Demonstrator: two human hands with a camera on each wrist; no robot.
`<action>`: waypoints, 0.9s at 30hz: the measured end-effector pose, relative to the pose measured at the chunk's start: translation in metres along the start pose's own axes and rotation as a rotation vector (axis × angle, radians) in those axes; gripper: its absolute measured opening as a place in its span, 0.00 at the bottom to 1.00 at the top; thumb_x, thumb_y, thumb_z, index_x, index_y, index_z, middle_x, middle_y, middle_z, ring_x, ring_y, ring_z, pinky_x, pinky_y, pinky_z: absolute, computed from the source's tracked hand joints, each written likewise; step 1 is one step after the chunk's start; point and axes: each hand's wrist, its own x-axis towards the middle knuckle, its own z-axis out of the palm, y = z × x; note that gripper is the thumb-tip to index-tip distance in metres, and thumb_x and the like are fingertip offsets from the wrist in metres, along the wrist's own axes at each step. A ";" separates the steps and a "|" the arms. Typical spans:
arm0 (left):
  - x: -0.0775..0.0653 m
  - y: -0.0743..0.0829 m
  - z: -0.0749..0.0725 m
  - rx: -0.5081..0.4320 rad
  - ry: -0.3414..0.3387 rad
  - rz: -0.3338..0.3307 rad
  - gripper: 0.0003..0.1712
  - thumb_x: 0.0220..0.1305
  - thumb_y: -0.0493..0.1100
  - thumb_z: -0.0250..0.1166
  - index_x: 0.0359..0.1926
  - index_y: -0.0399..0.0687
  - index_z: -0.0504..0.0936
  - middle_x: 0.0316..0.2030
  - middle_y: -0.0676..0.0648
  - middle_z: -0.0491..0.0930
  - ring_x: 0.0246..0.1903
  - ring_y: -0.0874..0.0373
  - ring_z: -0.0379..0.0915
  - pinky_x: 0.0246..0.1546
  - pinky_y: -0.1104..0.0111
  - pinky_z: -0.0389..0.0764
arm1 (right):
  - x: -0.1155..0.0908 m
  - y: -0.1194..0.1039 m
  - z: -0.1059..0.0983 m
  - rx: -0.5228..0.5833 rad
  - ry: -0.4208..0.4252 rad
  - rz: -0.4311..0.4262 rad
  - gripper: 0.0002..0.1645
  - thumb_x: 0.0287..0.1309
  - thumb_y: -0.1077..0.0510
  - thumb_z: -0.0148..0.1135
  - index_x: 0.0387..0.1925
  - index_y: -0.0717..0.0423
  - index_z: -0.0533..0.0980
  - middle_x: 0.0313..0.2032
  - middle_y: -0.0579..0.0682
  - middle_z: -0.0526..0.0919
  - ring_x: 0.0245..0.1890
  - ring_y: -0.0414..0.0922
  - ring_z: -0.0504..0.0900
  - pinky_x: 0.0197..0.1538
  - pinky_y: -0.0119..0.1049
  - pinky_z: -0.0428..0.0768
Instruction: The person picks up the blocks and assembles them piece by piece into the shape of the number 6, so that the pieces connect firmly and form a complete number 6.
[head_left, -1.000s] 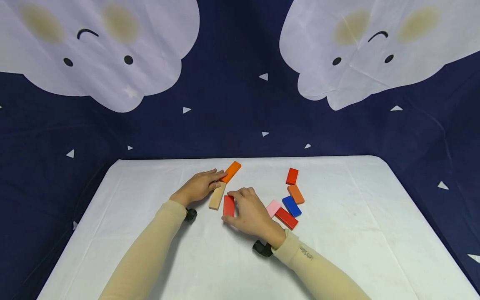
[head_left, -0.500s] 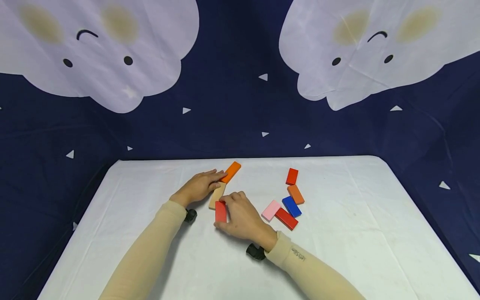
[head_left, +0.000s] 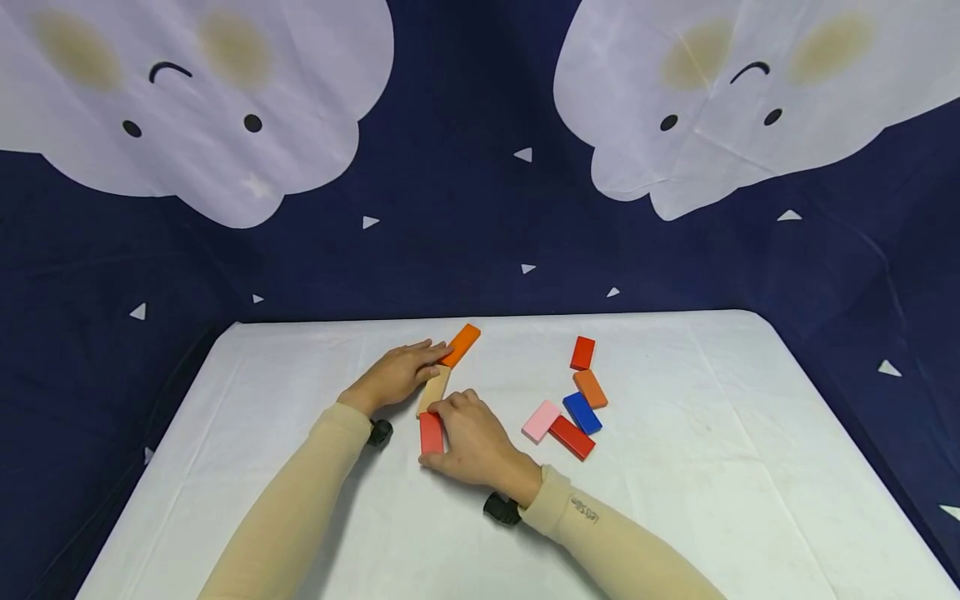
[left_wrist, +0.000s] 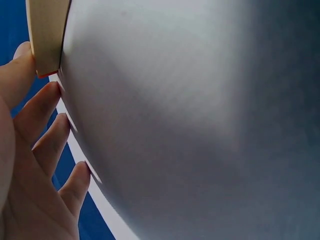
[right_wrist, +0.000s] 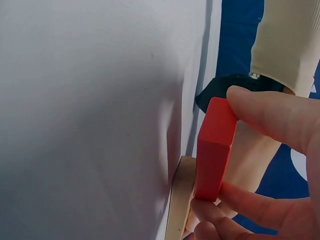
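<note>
Near the middle of the white tabletop [head_left: 390, 533], a person's right hand [head_left: 480, 443] is pinching a red block [head_left: 431, 433] endwise, the thumb pressing on the end nearer the person and the fingers holding the far end. The block is sitting just off the near end of a plain wood block [head_left: 434, 390]; whether the two are touching, or the red one is resting fully on the table, the views are not showing clearly. A second ago it was standing to the right of the wood block; since then the hand has been bringing it leftward and closer to the person. As I judge it, that is making the red piece the third in a row, with only fine lining-up seeming to be lacking. Farther along, the left hand [head_left: 393, 377] is hardly shifting: it is clasping nothing, its fingers reaching straight over the edge of a bright orange block [head_left: 465, 342] and its thumb lying against the wood block, probably steadying both. Off to the right, well apart from the row, a pink block [head_left: 542, 422], a long red block [head_left: 572, 438], a blue block [head_left: 582, 413], a dull orange block [head_left: 590, 389] and a small red block [head_left: 582, 353] are lying in a loose, bent chain, the pink one showing more fully now that the right hand is no longer covering it.
</note>
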 end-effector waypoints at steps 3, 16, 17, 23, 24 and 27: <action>-0.001 0.000 0.000 0.000 0.001 0.001 0.28 0.78 0.49 0.53 0.75 0.50 0.66 0.73 0.47 0.65 0.74 0.45 0.55 0.72 0.45 0.57 | 0.000 -0.001 0.002 -0.006 0.003 -0.001 0.37 0.49 0.40 0.77 0.55 0.58 0.80 0.49 0.52 0.82 0.48 0.48 0.75 0.56 0.38 0.76; -0.002 0.001 0.000 -0.005 0.009 0.011 0.28 0.78 0.48 0.53 0.74 0.49 0.67 0.72 0.47 0.65 0.74 0.45 0.55 0.73 0.45 0.57 | -0.003 -0.005 0.005 -0.044 -0.004 -0.011 0.38 0.47 0.39 0.78 0.54 0.56 0.81 0.46 0.51 0.83 0.46 0.47 0.75 0.53 0.38 0.76; -0.002 0.001 0.000 -0.006 0.009 0.011 0.28 0.78 0.48 0.53 0.74 0.49 0.67 0.72 0.47 0.65 0.74 0.45 0.55 0.73 0.45 0.57 | -0.002 -0.005 0.005 -0.050 -0.004 -0.011 0.38 0.47 0.38 0.78 0.54 0.56 0.81 0.46 0.51 0.83 0.45 0.47 0.75 0.53 0.38 0.77; -0.001 0.000 0.002 0.003 0.004 0.007 0.28 0.78 0.49 0.54 0.74 0.49 0.68 0.72 0.47 0.66 0.74 0.46 0.55 0.73 0.45 0.57 | -0.002 -0.004 0.008 -0.083 -0.007 -0.015 0.39 0.46 0.37 0.78 0.54 0.55 0.81 0.45 0.51 0.83 0.44 0.47 0.75 0.51 0.37 0.77; 0.000 0.000 0.002 0.005 0.002 0.006 0.28 0.78 0.49 0.53 0.74 0.49 0.68 0.72 0.47 0.65 0.74 0.46 0.55 0.73 0.45 0.57 | -0.001 -0.004 0.009 -0.084 -0.007 -0.016 0.39 0.46 0.37 0.78 0.54 0.55 0.81 0.45 0.51 0.83 0.44 0.47 0.75 0.51 0.37 0.77; 0.001 0.000 0.002 0.005 -0.003 0.005 0.28 0.78 0.49 0.53 0.74 0.49 0.67 0.72 0.47 0.65 0.74 0.46 0.55 0.73 0.45 0.56 | -0.001 -0.004 0.010 -0.077 -0.011 -0.013 0.39 0.45 0.37 0.78 0.54 0.56 0.81 0.45 0.51 0.83 0.44 0.47 0.75 0.50 0.37 0.77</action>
